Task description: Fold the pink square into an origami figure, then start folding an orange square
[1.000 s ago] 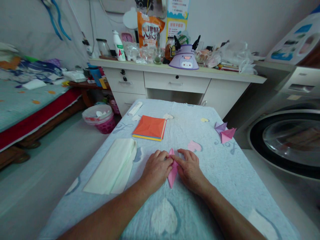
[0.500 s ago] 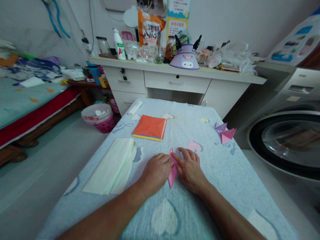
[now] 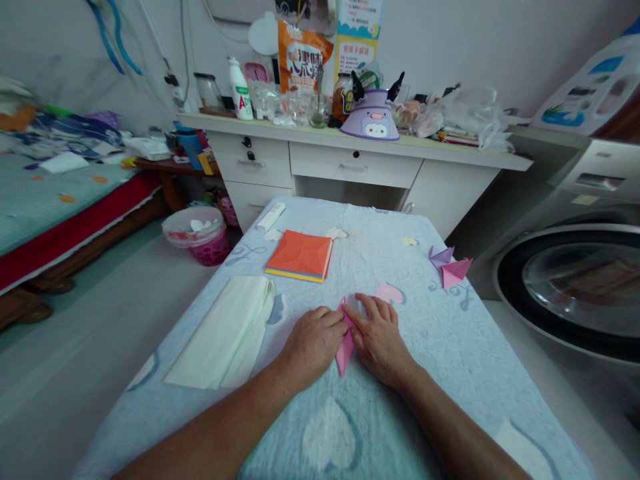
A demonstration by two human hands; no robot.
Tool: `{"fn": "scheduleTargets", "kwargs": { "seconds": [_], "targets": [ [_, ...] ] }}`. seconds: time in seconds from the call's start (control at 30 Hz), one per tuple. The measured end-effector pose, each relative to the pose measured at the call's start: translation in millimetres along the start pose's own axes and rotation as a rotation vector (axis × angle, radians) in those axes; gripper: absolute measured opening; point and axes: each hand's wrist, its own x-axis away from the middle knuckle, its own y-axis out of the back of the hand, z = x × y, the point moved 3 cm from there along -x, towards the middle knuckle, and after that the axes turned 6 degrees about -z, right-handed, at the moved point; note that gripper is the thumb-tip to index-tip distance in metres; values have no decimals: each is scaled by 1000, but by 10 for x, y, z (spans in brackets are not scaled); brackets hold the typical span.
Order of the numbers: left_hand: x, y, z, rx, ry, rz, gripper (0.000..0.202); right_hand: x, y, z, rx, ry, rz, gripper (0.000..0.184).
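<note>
- A pink paper (image 3: 345, 353), folded into a narrow pointed shape, is seen lying flat on the table (image 3: 450, 353), nearer the person than the stack of coloured sheets (image 3: 300, 255) and a little to its right.
- The left hand (image 3: 313, 343) is laid palm down on the left side of the pink paper, nearer than the stack. Its fingers are loosely bent and their tips are pressed on the paper; nothing is clasped in it.
- The right hand (image 3: 380, 337) is laid palm down on the right side of the pink paper, to the right of the stack and nearer. Its fingers are stretched almost flat and pressed on the fold. Whether an edge is pinched under the fingertips cannot be told.
- The two hands are set close together, with only a strip of the pink paper and its near tip left showing between them.
- A folded white cloth (image 3: 225, 340) is laid left of the stack and nearer the person, well apart from the hands.
- Two small folded paper figures, one pink (image 3: 456, 270) and one purple (image 3: 440, 255), are placed touching each other far to the right of the stack.
- A white tube (image 3: 271, 217) is lying just beyond the stack, at the table's far left edge.
- A white desk (image 3: 350, 163) crowded with bottles and bags is seen beyond the stack.
- A pink bin (image 3: 197, 235) is on the floor to the stack's left.
</note>
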Motion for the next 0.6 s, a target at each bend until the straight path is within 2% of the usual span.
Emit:
{"fn": "scheduleTargets", "kwargs": {
  "seconds": [0.23, 0.6],
  "targets": [
    [25, -67, 31, 17, 10, -6, 10, -15, -38, -18, 29, -18, -11, 48],
    [14, -8, 12, 17, 27, 1, 9, -94, -55, -54, 61, -68, 1, 46]
  ]
}}
